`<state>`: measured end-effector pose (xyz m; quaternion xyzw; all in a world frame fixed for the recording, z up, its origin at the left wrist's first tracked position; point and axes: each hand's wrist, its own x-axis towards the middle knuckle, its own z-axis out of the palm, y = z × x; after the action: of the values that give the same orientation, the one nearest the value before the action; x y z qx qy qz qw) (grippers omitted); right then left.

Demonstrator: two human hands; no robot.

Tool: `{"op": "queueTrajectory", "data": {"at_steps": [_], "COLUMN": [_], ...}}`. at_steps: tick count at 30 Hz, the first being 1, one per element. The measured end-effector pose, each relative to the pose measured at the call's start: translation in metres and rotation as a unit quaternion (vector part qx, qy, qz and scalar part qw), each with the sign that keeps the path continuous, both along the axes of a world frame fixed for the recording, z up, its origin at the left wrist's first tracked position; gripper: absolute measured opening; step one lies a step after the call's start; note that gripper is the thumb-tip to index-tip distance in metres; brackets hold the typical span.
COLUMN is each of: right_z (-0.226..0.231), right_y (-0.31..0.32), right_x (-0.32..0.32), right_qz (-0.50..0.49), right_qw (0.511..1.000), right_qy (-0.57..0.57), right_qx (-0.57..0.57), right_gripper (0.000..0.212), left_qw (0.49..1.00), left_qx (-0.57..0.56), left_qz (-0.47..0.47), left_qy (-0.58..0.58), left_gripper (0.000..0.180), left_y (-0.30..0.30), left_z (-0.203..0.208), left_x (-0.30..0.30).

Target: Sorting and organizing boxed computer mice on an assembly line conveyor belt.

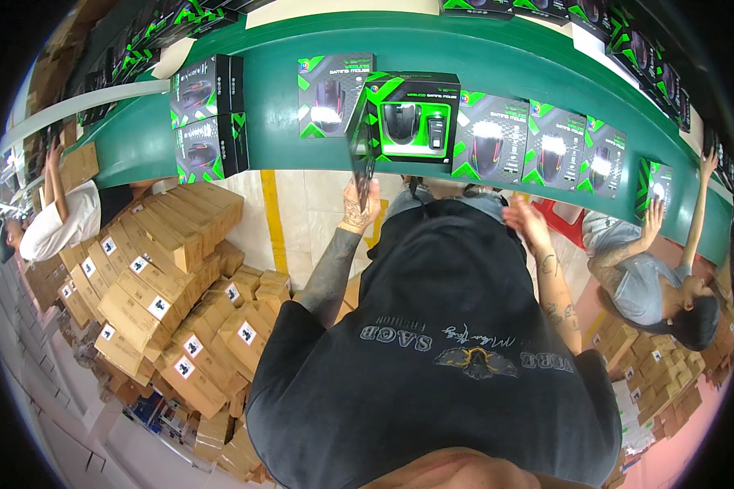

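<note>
In the middle of the green table stands a black and green mouse box (413, 118) with its front flap swung out to the left. Through its window show a black computer mouse (400, 122) and a small dark item in a green-edged tray. My left hand (361, 205) grips the lower end of the flap (361, 147), its fingers closed round the edge. Just off the table's near edge is my right hand (528, 222), fingers apart and nothing in it. Flat mouse boxes (489, 138) lie in a row right of the window box, and another (333, 95) lies left of it.
Stacked mouse boxes (208, 118) stand on the green table (277, 151) at left. More line a far shelf. Brown cartons (147, 301) pile up on the floor at left. A co-worker (656, 281) reaches to the table at right; another person (65, 216) is at far left.
</note>
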<state>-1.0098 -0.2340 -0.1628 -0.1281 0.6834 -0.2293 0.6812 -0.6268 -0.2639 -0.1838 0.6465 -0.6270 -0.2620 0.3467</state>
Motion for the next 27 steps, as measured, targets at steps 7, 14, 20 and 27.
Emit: {"op": "queueTrajectory", "data": {"at_steps": [7, 14, 20, 27], "right_z": [0.016, 0.014, 0.020, 0.048], "right_y": [-0.024, -0.022, -0.015, -0.028], "right_x": [0.052, 0.068, 0.060, 0.099], "right_qz": [0.107, 0.052, 0.122, 0.244], "right_qw": [0.992, 0.993, 0.976, 0.929], "right_qy": [-0.019, 0.031, 0.135, 0.226], "right_qx": [-0.071, -0.103, -0.115, -0.162], "right_gripper": [0.041, 0.046, 0.041, 0.035], "left_qw": [0.939, 0.910, 0.990, 0.996], "left_qx": [-0.081, -0.103, 0.005, -0.001], "left_qz": [-0.145, -0.198, 0.001, 0.083], "left_qy": [-0.301, -0.349, -0.138, 0.040], "left_gripper": [0.082, 0.077, 0.035, 0.041], "left_y": [-0.087, -0.139, -0.101, 0.000], "left_z": [0.025, 0.021, 0.021, -0.034], "left_x": [0.049, 0.098, 0.126, 0.140]}}
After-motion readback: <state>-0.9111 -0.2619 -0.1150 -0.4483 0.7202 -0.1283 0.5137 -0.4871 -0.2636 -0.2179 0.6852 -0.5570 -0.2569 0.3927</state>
